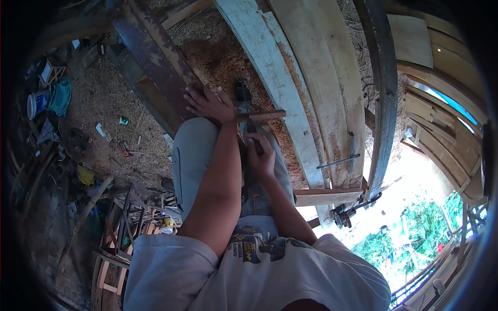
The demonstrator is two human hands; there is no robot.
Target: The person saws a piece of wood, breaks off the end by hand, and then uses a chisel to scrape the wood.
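My left hand [211,105] lies with fingers spread on a dark, worn board [155,67], just past my left knee. A short wooden strip [270,115] runs from beside that hand toward the pale plank, and the palm may be touching it. Between my knees, my right hand [262,155] is closed round the dark handle of a hand tool [251,127]. The tool's thin, narrow blade points away from me across the strip; its exact kind is hard to make out. Beyond it, a small black object [241,89] sits near the sawdust.
Long planks, one with pale peeling paint [270,62], stretch away on the right. A metal bar [338,161] lies across them, and a dark machine [342,215] stands near their close end. Sawdust covers the ground. A white bucket [37,103] and scrap wood [148,212] are left.
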